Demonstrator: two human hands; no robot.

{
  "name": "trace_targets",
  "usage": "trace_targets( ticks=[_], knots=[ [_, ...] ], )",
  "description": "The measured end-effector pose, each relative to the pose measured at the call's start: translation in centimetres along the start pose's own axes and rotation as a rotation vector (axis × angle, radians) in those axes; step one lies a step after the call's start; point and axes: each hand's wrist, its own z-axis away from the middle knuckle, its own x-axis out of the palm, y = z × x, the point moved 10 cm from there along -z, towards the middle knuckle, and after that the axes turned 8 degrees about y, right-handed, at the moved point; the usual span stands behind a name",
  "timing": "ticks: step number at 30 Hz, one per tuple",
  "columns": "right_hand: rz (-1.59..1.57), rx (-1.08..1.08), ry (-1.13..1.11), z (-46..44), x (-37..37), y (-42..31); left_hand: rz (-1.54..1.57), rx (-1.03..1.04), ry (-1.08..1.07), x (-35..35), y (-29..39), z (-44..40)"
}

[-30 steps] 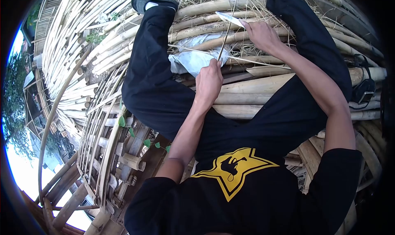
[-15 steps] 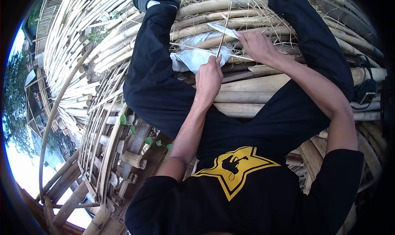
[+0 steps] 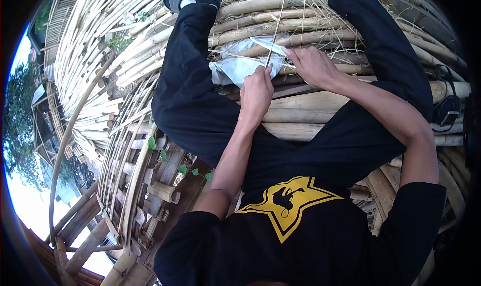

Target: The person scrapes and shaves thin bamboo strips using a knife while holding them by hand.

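My left hand (image 3: 256, 94) is closed around the lower end of a thin bamboo strip (image 3: 277, 25), which runs up and away between my legs. My right hand (image 3: 314, 69) grips a knife (image 3: 268, 44), its handle hidden in the fingers and its pale blade pointing up and left. The blade lies against or just beside the strip, a little above my left fist; exact contact is unclear. Under both hands a crumpled light-blue cloth (image 3: 233, 71) rests on the bamboo poles (image 3: 300, 116).
Bamboo poles spread all around, with fine shavings (image 3: 320, 10) scattered ahead between my feet. A black strapped object (image 3: 446, 108) lies beyond my right knee. At left stand a slatted bamboo frame (image 3: 133, 171) and a long bent pole (image 3: 70, 130). Green leaves (image 3: 195, 172) hang by my left elbow.
My right hand and the knife have come down along the strip, nearer my left hand. The left hand has hardly moved and keeps hold of the strip.
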Motion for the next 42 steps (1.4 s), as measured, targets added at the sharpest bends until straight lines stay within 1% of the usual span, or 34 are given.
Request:
trace_targets(
  ticks=[1,3,7,9,10,11,12,13,14,15,16,17,18,20,21,23,24,26,28,29,31,32,34,38,40,41,42],
  knots=[
    [-0.005,0.005,-0.004,0.3,0.1,-0.3,-0.003,-0.003,-0.006,0.2,-0.3,0.1],
    [-0.009,0.073,-0.101,0.7,1.1,-0.5,0.021,0.018,0.035,0.0,-0.5,-0.1],
    [0.010,0.014,-0.051,-0.5,0.9,-1.0,0.096,-0.009,0.051,-0.5,-0.7,-0.8],
    [-0.021,0.026,-0.214,-1.4,1.8,-0.8,0.135,-0.011,0.058,-0.9,-0.5,-0.9],
    [-0.013,0.022,-0.208,-1.8,1.2,-1.0,0.178,-0.011,0.063,-1.1,-0.2,-1.2],
    [-0.074,0.034,-0.164,-2.1,0.4,-1.2,0.210,-0.077,0.030,-1.0,-0.5,-1.2],
    [-0.137,0.048,-0.122,-2.2,-0.2,-1.5,0.213,-0.078,0.031,-1.1,-0.4,-1.2],
    [-0.179,0.034,-0.053,-2.5,-0.6,-1.4,0.270,-0.097,-0.010,-0.8,-0.3,-1.2],
    [-0.176,0.030,-0.052,-2.7,-0.8,-1.3,0.325,-0.115,-0.050,-0.4,-0.3,-1.2],
    [-0.136,0.061,-0.078,-2.9,-0.8,-1.0,0.326,-0.113,-0.045,-0.3,-0.4,-1.3],
    [-0.097,0.092,-0.105,-3.0,-0.7,-0.8,0.438,-0.088,-0.075,0.1,-0.3,-1.4],
    [-0.124,0.048,0.013,-3.1,-1.4,-1.0,0.548,-0.063,-0.106,0.3,0.0,-1.4],
    [-0.125,0.047,0.013,-3.2,-1.7,-1.2,0.547,-0.063,-0.104,-0.1,0.2,-1.4],
    [-0.170,0.168,-0.138,-3.4,-0.9,-0.4,1.040,-0.349,-0.393,2.0,1.0,-0.2],
    [-0.309,0.155,-0.037,-3.4,-1.8,-0.8,1.040,-0.346,-0.391,1.9,1.2,-0.3],
    [-0.322,0.181,-0.068,-3.6,-1.6,-0.6,1.272,-0.405,-0.393,1.8,1.8,-0.2],
    [-0.335,0.208,-0.100,-3.6,-1.2,-0.3,1.271,-0.405,-0.392,1.8,1.6,-0.2],
    [-0.327,0.221,-0.106,-4.0,-0.6,0.5,1.391,-0.473,-0.424,2.4,1.1,-0.2],
    [-0.467,0.207,-0.141,-4.1,0.1,0.1,1.422,-0.477,-0.422,2.3,1.1,-0.2],
    [-0.468,0.207,-0.142,-4.0,0.3,0.2,1.453,-0.483,-0.419,2.3,1.1,-0.2],
    [-0.608,0.238,-0.175,-3.5,0.0,-0.8,1.481,-0.491,-0.420,2.5,1.0,-0.2],
    [-0.609,0.238,-0.178,-3.5,-0.4,-0.9,1.509,-0.498,-0.419,2.5,0.9,-0.2],
    [-0.675,0.274,-0.286,-3.1,0.2,-1.3,1.500,-0.497,-0.425,2.3,0.9,-0.2],
    [-0.758,0.331,-0.358,-2.6,0.9,-1.2,1.484,-0.516,-0.434,2.3,0.8,-0.2],
    [-0.821,0.433,-0.412,-2.0,1.9,-0.8,1.490,-0.518,-0.442,2.3,0.7,-0.2],
    [-0.821,0.434,-0.413,-1.9,1.9,-0.6,1.496,-0.520,-0.450,2.4,0.7,-0.1],
    [-0.841,0.459,-0.466,-1.6,2.2,-0.6,1.496,-0.521,-0.451,2.5,0.6,-0.1]
  ],
)
